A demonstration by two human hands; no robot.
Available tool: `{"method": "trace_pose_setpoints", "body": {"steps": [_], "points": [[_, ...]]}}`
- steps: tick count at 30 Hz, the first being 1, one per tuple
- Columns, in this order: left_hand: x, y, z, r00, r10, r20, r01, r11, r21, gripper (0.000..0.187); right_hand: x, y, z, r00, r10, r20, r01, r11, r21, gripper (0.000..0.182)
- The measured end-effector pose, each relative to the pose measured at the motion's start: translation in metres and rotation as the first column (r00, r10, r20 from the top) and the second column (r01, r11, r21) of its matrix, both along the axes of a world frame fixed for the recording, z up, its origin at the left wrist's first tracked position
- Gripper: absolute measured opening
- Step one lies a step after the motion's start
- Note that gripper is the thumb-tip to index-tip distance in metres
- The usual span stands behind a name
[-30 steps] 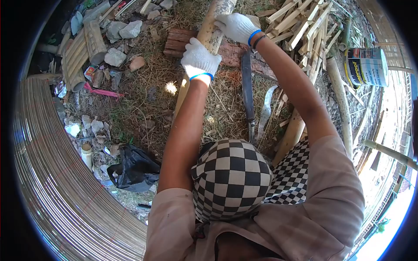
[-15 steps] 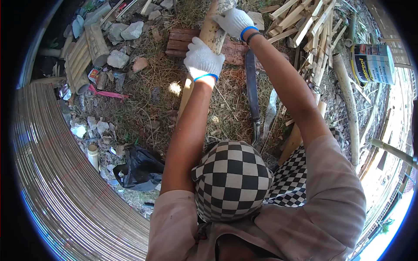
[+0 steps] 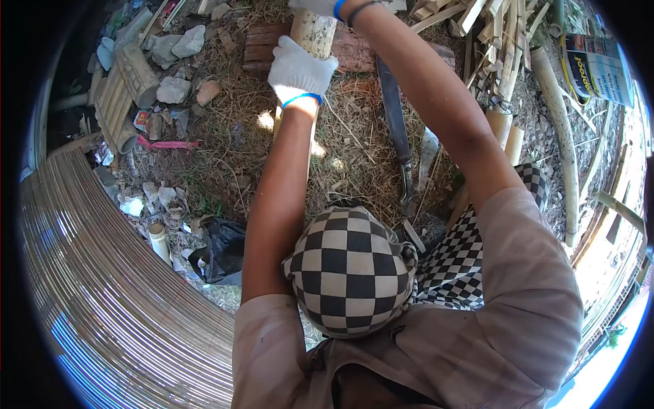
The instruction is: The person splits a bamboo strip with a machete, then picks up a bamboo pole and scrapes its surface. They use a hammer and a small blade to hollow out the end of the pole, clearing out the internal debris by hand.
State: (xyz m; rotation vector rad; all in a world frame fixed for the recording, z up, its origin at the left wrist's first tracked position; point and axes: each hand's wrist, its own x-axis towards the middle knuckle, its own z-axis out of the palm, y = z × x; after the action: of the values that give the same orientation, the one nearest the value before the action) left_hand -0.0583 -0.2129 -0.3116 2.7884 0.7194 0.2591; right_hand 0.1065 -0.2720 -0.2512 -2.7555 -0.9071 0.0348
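Dry grass (image 3: 225, 153) surrounds the bamboo pole (image 3: 315, 34) under the left grip (image 3: 300, 70).

L hand (image 3: 302, 71) curled; R hand (image 3: 315, 7) farther fwd, partly cut off.

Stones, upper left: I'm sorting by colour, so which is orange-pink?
The small stone just right of the lowest grey stone; its colour sets it apart from its grey neighbours.
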Motion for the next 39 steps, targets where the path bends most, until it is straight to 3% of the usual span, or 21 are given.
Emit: {"method": "trace_pose_setpoints", "body": {"steps": [3, 5, 7, 11, 15, 16, 19, 23, 24, 25, 27, 28, 29, 31, 32, 34, 36, 37, 39], "points": [[0.001, -0.003, 0.005, 0.999, 0.032, -0.032, -0.033, 0.999, -0.03, 0.082, 0.007, -0.028, -0.056, 0.993, -0.035, -0.11, 0.046, 0.994, 0.099, 0.051], [0.001, -0.001, 0.008, 0.998, 0.036, -0.06, -0.044, 0.991, -0.123, 0.086, 0.01, -0.055, -0.077, 0.987, 0.152, 0.046, -0.157, 0.9, 0.406, 0.04], [0.001, 0.0, 0.012, 0.995, 0.043, -0.092, -0.056, 0.988, -0.142, 0.085, 0.007, -0.069, -0.08, 0.99, 0.049, -0.13, 0.004, 0.925, 0.379, 0.04], [0.002, -0.003, 0.011, 0.997, 0.051, -0.059, -0.058, 0.992, -0.111, 0.083, 0.0, -0.056, -0.063, 0.996, -0.021, -0.092, 0.05, 0.941, 0.334, 0.054], [0.001, -0.006, 0.011, 0.996, 0.057, -0.064, -0.062, 0.995, -0.078, 0.08, -0.003, -0.018, -0.03, 0.999, -0.004, 0.043, -0.002, 0.989, 0.146, 0.056], [0.001, -0.005, 0.01, 0.997, 0.058, -0.055, -0.061, 0.997, -0.055, 0.08, 0.004, -0.01, -0.042, 0.988, -0.014, 0.153, -0.01, 0.988, 0.154, 0.054], [0.0, -0.005, 0.01, 0.998, 0.058, -0.028, -0.059, 0.998, -0.022, 0.08, 0.015, -0.02, -0.051, 0.999, -0.019, 0.046, 0.005, 0.961, 0.278, 0.053], [0.001, -0.007, 0.014, 0.994, 0.074, -0.075, -0.082, 0.991, -0.108, 0.082, 0.004, -0.028, -0.054, 0.978, -0.115, -0.175, 0.176, 0.907, 0.383, 0.051], [0.0, -0.009, 0.011, 0.997, 0.066, -0.039, -0.066, 0.998, 0.005, 0.07, -0.007, -0.019, -0.033, 0.986, -0.088, -0.144, 0.128, 0.945, 0.3, 0.05], [0.0, -0.01, 0.004, 0.998, 0.053, -0.026, -0.051, 0.996, 0.067, 0.064, -0.023, -0.006, -0.007, 0.994, 0.058, 0.095, -0.078, 0.974, 0.214, 0.045], [0.001, -0.012, -0.024, 1.0, 0.02, -0.009, -0.018, 0.982, 0.185, 0.055, -0.065, 0.033, 0.031, 0.918, 0.305, 0.254, -0.363, 0.905, 0.222, 0.038], [0.002, -0.001, -0.056, 0.993, -0.08, 0.082, 0.067, 0.986, 0.153, 0.047, -0.081, 0.044, 0.054, 0.867, 0.435, 0.242, -0.489, 0.837, 0.246, 0.038], [0.003, -0.001, -0.038, 0.998, -0.038, 0.053, 0.036, 0.999, 0.038, 0.052, -0.083, 0.049, 0.069, 0.85, 0.488, 0.196, -0.525, 0.812, 0.255, 0.037], [-0.001, -0.003, 0.005, 0.999, 0.049, 0.015, -0.047, 0.995, -0.087, 0.071, -0.064, 0.035, 0.079, 0.873, 0.471, 0.13, -0.453, 0.682, 0.574, 0.036], [0.001, -0.001, 0.008, 0.997, 0.071, -0.042, -0.074, 0.994, -0.082, 0.084, -0.046, 0.016, 0.074, 0.898, 0.408, 0.164, -0.419, 0.68, 0.602, 0.037], [0.0, 0.002, 0.011, 0.997, 0.066, -0.047, -0.071, 0.991, -0.111, 0.082, -0.031, -0.035, 0.053, 0.983, 0.183, 0.02, -0.151, 0.737, 0.658, 0.04], [-0.001, 0.003, 0.012, 0.997, 0.063, -0.043, -0.069, 0.987, -0.142, 0.081, -0.012, -0.073, 0.022, 0.991, -0.055, -0.122, 0.101, 0.907, 0.41, 0.044], [-0.002, 0.003, 0.014, 0.997, 0.062, -0.043, -0.068, 0.984, -0.163, 0.081, -0.012, -0.087, 0.014, 0.974, -0.109, -0.199, 0.176, 0.917, 0.358, 0.048], [-0.001, 0.001, 0.014, 0.997, 0.061, -0.045, -0.069, 0.981, -0.182, 0.08, -0.012, -0.092, -0.019, 0.972, -0.231, 0.032, 0.221, 0.956, 0.192, 0.054]]}}
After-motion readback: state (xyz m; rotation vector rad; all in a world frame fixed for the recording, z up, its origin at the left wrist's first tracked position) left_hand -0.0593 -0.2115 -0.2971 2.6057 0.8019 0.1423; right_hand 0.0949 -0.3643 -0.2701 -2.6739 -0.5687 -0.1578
